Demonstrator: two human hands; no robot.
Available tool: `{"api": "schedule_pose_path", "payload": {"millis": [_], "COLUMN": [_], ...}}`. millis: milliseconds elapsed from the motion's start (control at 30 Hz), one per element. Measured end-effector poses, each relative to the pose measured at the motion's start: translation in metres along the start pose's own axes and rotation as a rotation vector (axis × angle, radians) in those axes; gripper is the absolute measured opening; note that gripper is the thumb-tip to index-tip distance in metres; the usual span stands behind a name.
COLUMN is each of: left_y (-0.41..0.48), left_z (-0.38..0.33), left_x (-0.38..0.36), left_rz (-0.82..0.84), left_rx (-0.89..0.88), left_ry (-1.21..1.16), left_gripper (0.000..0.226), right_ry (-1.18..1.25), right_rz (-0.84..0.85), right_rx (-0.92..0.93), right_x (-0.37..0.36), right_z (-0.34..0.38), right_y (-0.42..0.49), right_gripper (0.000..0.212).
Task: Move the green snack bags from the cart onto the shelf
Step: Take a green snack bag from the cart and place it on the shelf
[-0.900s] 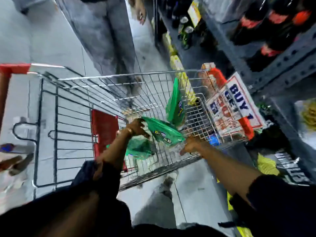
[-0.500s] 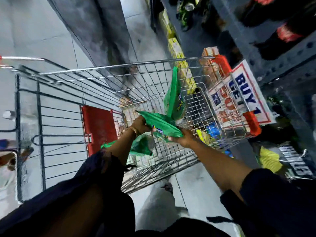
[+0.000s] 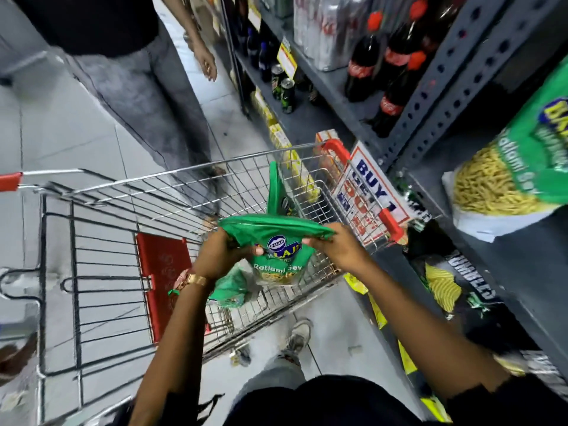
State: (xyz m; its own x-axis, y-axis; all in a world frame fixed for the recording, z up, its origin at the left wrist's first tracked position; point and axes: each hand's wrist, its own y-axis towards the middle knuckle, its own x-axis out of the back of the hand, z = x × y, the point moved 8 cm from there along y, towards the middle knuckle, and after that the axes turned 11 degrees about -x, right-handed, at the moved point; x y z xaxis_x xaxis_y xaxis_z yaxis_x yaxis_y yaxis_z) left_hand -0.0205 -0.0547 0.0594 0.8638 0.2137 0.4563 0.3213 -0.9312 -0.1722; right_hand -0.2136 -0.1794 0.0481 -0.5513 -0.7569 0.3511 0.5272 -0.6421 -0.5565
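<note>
I hold a green snack bag [image 3: 278,250] upright above the wire cart [image 3: 190,179], gripped along its top edge. My left hand [image 3: 219,255] pinches the left corner and my right hand [image 3: 336,245] the right corner. Inside the cart another green bag [image 3: 276,192] stands on edge against the far side, and a third green bag [image 3: 230,287] lies on the cart floor below my left wrist. On the grey shelf [image 3: 519,250] at the right rests one more green bag [image 3: 519,161] of the same kind.
A person in grey trousers [image 3: 144,87] stands just beyond the cart. Cola bottles [image 3: 387,63] and cans fill the upper shelves. A "BUY 1" sign [image 3: 372,186] hangs at the cart's right end. Dark and yellow snack packs [image 3: 445,287] sit on the lower shelf.
My right hand has joined the left on the green bag, and both have lifted it out of the cart and turned it upright. The view has tilted up towards the shelf.
</note>
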Motion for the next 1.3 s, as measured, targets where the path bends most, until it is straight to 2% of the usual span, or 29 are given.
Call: {"api": "schedule_pose_path", "payload": {"millis": [33, 67, 167, 233, 300, 333, 400, 433, 533, 567, 633, 667, 700, 733, 767, 800, 833, 867, 900, 967, 1033, 1100, 1200, 1300], "left_y": [-0.003, -0.007, -0.01, -0.008, -0.005, -0.005, -0.009, -0.01, -0.012, -0.012, -0.012, -0.012, -0.013, -0.013, -0.014, -0.015, -0.016, -0.019, -0.023, -0.03, -0.029, -0.024, -0.017, -0.02], "left_z": [-0.021, -0.043, -0.098, -0.135, -0.168, -0.184, -0.219, -0.235, -0.276, -0.284, -0.297, -0.301, -0.308, -0.317, -0.325, -0.335, -0.346, -0.36, -0.373, -0.397, -0.412, -0.416, -0.414, -0.419], "left_x": [0.004, 0.009, 0.021, 0.02, 0.011, 0.006, -0.008, -0.017, -0.056, -0.072, -0.106, -0.122, -0.136, -0.153, -0.169, -0.182, -0.194, -0.206, -0.217, -0.238, -0.257, -0.275, -0.297, -0.306], "left_rz": [-0.011, -0.027, -0.073, -0.083, -0.068, -0.065, -0.087, -0.096, -0.024, 0.029, 0.141, 0.19, 0.228, 0.263, 0.288, 0.29, 0.275, 0.256, 0.24, 0.237, 0.235, 0.258, 0.296, 0.288], "left_rx": [-0.062, -0.122, -0.225, -0.319, -0.395, -0.436, -0.53, -0.575, -0.678, -0.687, -0.703, -0.708, -0.718, -0.728, -0.737, -0.769, -0.824, -0.883, -0.931, -0.978, -1.002, -0.947, -0.867, -0.908], "left_ry": [0.022, 0.049, 0.074, 0.056, 0.032, 0.029, 0.077, 0.103, 0.104, 0.076, -0.012, -0.033, -0.038, -0.031, -0.022, -0.004, 0.037, 0.088, 0.13, 0.182, 0.225, 0.214, 0.179, 0.145], "left_gripper": [0.044, 0.046, 0.057, 0.076, 0.092, 0.095, 0.086, 0.08, 0.071, 0.069, 0.057, 0.057, 0.069, 0.087, 0.094, 0.087, 0.069, 0.056, 0.055, 0.07, 0.073, 0.068, 0.063, 0.064], "right_ry": [0.065, 0.098, 0.181, 0.272, 0.344, 0.383, 0.447, 0.468, 0.546, 0.574, 0.56, 0.537, 0.516, 0.512, 0.534, 0.56, 0.582, 0.596, 0.601, 0.576, 0.544, 0.513, 0.52, 0.552], "right_rz": [-0.022, -0.064, -0.185, -0.277, -0.384, -0.431, -0.549, -0.59, -0.655, -0.668, -0.726, -0.767, -0.811, -0.858, -0.905, -0.95, -1.002, -1.055, -1.107, -1.205, -1.257, -1.283, -1.287, -1.301], "right_rx": [0.021, 0.047, 0.174, 0.236, 0.282, 0.294, 0.31, 0.313, 0.307, 0.296, 0.27, 0.25, 0.237, 0.236, 0.243, 0.249, 0.248, 0.235, 0.213, 0.209, 0.193, 0.175, 0.149, 0.151], "right_x": [0.01, 0.021, 0.054, 0.08, 0.106, 0.118, 0.146, 0.158, 0.185, 0.193, 0.208, 0.214, 0.22, 0.227, 0.236, 0.243, 0.252, 0.261, 0.271, 0.289, 0.305, 0.318, 0.327, 0.326], "right_z": [0.007, 0.017, 0.044, 0.052, 0.055, 0.055, 0.048, 0.042, 0.018, 0.008, -0.008, -0.017, -0.025, -0.034, -0.043, -0.052, -0.061, -0.07, -0.078, -0.092, -0.101, -0.111, -0.126, -0.136], "right_y": [-0.01, -0.023, -0.061, -0.088, -0.115, -0.127, -0.157, -0.17, -0.208, -0.221, -0.251, -0.263, -0.277, -0.293, -0.307, -0.318, -0.329, -0.341, -0.351, -0.368, -0.374, -0.375, -0.37, -0.368], "right_gripper": [0.007, 0.004, 0.024, 0.025, 0.056, 0.058, 0.047, 0.048, 0.04, 0.048, 0.086, 0.098, 0.102, 0.099, 0.088, 0.073, 0.062, 0.062, 0.064, 0.055, 0.044, 0.041, 0.05, 0.044]}}
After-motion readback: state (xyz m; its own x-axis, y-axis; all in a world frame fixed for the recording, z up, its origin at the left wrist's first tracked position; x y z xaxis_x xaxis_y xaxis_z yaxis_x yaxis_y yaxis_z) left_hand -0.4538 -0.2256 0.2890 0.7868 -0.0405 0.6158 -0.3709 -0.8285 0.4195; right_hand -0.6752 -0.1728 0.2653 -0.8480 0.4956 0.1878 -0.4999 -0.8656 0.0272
